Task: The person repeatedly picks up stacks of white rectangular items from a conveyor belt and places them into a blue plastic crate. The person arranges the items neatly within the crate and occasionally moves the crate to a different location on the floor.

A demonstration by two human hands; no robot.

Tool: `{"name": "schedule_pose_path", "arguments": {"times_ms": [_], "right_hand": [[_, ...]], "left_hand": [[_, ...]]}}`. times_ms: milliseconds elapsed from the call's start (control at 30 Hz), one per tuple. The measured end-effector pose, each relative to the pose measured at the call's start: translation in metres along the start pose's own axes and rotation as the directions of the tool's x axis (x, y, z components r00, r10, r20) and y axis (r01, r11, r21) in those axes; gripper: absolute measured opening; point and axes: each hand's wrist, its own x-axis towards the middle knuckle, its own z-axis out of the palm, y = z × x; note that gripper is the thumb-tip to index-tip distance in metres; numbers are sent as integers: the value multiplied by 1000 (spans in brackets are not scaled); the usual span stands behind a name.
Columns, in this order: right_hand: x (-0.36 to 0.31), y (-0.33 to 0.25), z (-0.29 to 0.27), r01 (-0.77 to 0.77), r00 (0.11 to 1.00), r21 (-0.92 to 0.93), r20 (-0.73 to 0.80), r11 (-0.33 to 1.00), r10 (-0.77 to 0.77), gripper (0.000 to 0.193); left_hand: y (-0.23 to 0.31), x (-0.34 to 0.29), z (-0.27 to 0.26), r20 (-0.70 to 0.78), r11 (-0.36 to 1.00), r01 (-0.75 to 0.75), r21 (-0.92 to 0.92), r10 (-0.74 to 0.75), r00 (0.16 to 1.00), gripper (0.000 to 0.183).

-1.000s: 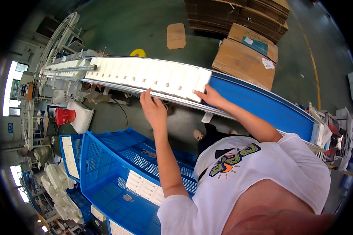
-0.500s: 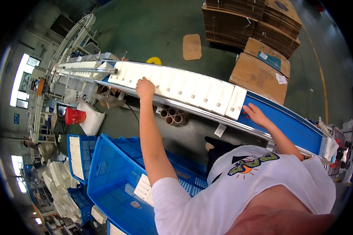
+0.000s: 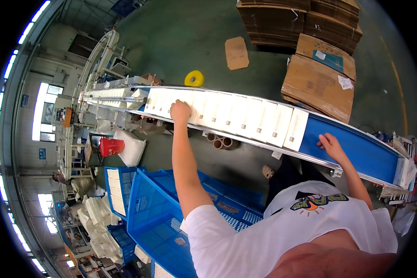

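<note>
Two hands are at the conveyor, their fingers set differently. The fingers of the left hand (image 3: 180,111) curl down at the row of white boxes (image 3: 259,121), toward its left part; whether they grip a box or only rest there, I cannot tell. The fingers of the right hand (image 3: 333,147) are loosely bent and released, over the bare blue belt (image 3: 356,147), just right of the rightmost box (image 3: 297,130) and apart from it.

The boxes stand side by side along the belt, each with a small dark square mark toward its near end. Further left, past a metal rail, more white pieces (image 3: 109,102) line the conveyor. Below its near edge are several cardboard tubes (image 3: 217,142). Nearer, beside the left forearm, sits a large blue crate (image 3: 146,206); to its left, a smaller blue crate (image 3: 113,173) holds white pieces. On the far side lie a yellow roll (image 3: 194,74), a flat piece of cardboard (image 3: 236,53) and, to the right, stacked cardboard (image 3: 317,88).
</note>
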Motion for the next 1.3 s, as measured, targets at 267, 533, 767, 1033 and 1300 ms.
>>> {"name": "schedule_pose_path", "arguments": {"times_ms": [267, 533, 767, 1033, 1300], "right_hand": [[-16, 47, -39, 41, 994, 34, -102, 999, -38, 35], [-104, 153, -189, -24, 859, 2, -512, 1000, 22, 37], [-153, 157, -252, -328, 817, -228, -556, 917, 153, 65], [-156, 159, -265, -291, 827, -111, -528, 950, 192, 68], [-164, 146, -264, -149, 826, 156, -523, 976, 210, 52]], "left_hand": [[23, 5, 7, 199, 911, 239, -337, -179, 964, 49], [235, -174, 27, 591, 487, 385, -784, 395, 703, 60], [325, -245, 12, 560, 509, 314, -801, 456, 691, 62], [355, -263, 9, 525, 663, 135, -737, 435, 732, 57], [367, -292, -32, 425, 592, 135, -795, 385, 819, 52]]}}
